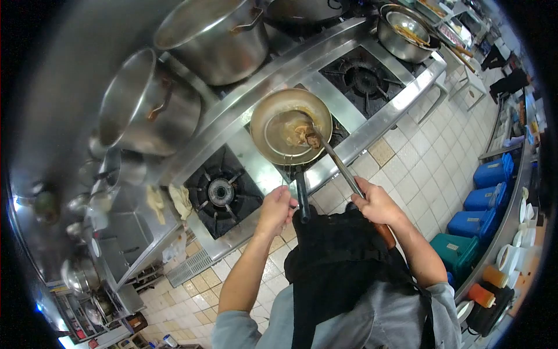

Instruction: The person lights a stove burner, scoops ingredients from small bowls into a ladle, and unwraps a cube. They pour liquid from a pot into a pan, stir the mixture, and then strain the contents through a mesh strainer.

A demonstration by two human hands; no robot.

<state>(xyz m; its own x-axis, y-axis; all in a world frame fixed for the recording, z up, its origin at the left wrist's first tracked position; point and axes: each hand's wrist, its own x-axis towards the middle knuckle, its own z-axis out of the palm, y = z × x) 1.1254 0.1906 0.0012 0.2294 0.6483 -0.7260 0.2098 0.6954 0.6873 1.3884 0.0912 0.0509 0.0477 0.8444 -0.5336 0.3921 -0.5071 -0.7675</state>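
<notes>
A round frying pan (263,129) rests on a burner of the steel stove, with brownish food (300,135) and some liquid in it. Its black handle (303,198) points toward my body. My right hand (375,202) is closed around the long metal shaft of a ladle (339,161), whose wooden end sticks out below the hand. The ladle's head lies in the pan, against the food. Just left of the pan handle, my left hand (278,210) is closed in a pinch on a thin metal utensil (283,179) that reaches up to the pan's near rim.
Bare burners lie to the left (221,191) and right (365,78) of the pan. Large steel pots (212,43) stand behind. Nested bowls (407,41) sit at the stove's far right end. A sink (142,227) is at left; blue bins (474,224) line the right.
</notes>
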